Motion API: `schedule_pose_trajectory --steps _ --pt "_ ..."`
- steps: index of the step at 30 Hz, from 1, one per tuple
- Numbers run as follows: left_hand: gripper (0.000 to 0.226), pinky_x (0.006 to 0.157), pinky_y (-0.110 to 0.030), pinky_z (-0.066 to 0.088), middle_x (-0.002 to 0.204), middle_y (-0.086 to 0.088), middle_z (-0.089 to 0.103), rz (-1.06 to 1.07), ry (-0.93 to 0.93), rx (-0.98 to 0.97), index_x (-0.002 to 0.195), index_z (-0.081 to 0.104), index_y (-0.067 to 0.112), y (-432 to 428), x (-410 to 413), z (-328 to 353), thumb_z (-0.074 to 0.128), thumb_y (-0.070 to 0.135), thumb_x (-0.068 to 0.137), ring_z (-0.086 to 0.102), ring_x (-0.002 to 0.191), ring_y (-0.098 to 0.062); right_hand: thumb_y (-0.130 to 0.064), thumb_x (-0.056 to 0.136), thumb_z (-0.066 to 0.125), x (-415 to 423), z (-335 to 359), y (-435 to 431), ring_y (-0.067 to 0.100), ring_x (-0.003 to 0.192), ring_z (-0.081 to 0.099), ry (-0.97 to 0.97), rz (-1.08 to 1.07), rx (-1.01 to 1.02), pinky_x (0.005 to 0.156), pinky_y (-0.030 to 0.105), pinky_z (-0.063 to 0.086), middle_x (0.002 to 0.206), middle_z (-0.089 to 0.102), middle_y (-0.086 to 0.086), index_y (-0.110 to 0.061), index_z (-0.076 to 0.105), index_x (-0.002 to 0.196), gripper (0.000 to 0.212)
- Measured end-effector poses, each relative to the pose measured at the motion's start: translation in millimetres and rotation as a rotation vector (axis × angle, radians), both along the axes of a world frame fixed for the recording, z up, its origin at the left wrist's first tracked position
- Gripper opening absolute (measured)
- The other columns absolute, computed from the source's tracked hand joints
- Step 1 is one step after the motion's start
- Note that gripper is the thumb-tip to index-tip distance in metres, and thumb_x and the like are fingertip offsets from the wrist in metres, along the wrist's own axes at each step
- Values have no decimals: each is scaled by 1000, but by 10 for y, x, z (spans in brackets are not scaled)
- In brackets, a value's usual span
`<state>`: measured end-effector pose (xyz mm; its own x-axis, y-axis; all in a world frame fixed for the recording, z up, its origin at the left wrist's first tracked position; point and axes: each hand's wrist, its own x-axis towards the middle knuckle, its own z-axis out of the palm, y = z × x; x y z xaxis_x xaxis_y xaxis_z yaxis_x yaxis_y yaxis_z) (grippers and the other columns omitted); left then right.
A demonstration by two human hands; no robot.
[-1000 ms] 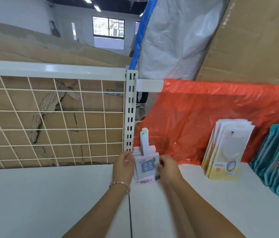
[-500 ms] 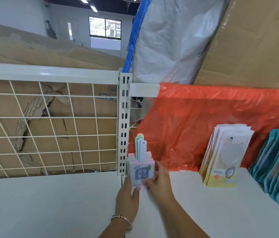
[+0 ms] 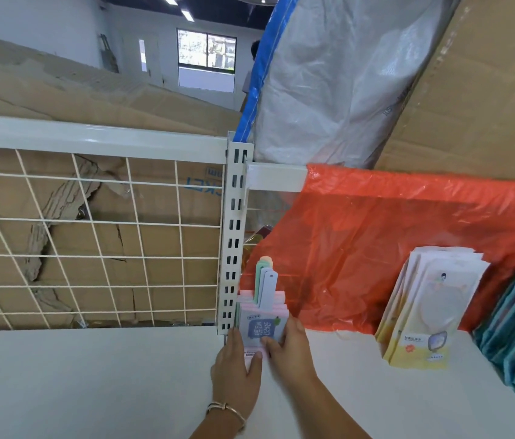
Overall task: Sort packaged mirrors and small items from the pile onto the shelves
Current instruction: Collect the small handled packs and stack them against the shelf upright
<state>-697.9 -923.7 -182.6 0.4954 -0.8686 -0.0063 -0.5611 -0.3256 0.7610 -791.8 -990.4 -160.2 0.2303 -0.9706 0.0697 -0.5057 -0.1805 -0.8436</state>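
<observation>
The little stack of pastel packs (image 3: 262, 327) is stood upright on the white shelf (image 3: 91, 375), right up against the slotted post (image 3: 232, 248). It's clasped from both sides, thumb of the left grip (image 3: 237, 369) laid over its bottom front, right grip (image 3: 288, 346) curled round its right edge. Yellow mirror packs (image 3: 424, 312) are leaned on the orange plastic sheet (image 3: 376, 232), well apart.

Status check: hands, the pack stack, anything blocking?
Left hand and right hand both hold the pastel pack stack. Stack upright on the white shelf, beside the slotted post. Nothing in the way; yellow mirror packs stand apart to the right.
</observation>
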Motion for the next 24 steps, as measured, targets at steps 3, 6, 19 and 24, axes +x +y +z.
schedule_pose_trajectory --steps 3,6,19,24 --pt "68 111 -30 24 155 -1 21 12 -45 17 149 10 13 -2 -15 -10 42 38 95 27 138 -19 -4 80 66 13 3 -18 15 112 49 21 11 6 100 27 40 118 51 2 -14 48 128 52" --pt "63 112 -30 23 152 -4 29 21 -27 -35 147 23 10 7 -12 -23 48 29 93 31 135 -23 -6 78 66 -1 31 -18 18 113 49 45 19 13 104 34 41 120 49 5 -14 49 129 54" --pt "62 106 -40 38 135 -1 52 36 61 -149 140 40 15 50 -9 -78 41 29 80 48 120 -22 0 88 55 -138 127 95 11 109 44 45 55 24 103 26 36 122 45 3 -16 51 131 46" --pt "58 96 -41 48 121 3 61 57 129 -205 132 48 20 58 11 -133 40 27 75 55 110 -20 1 87 53 -183 90 183 15 115 44 50 50 48 104 29 40 117 39 -4 -20 49 132 50"
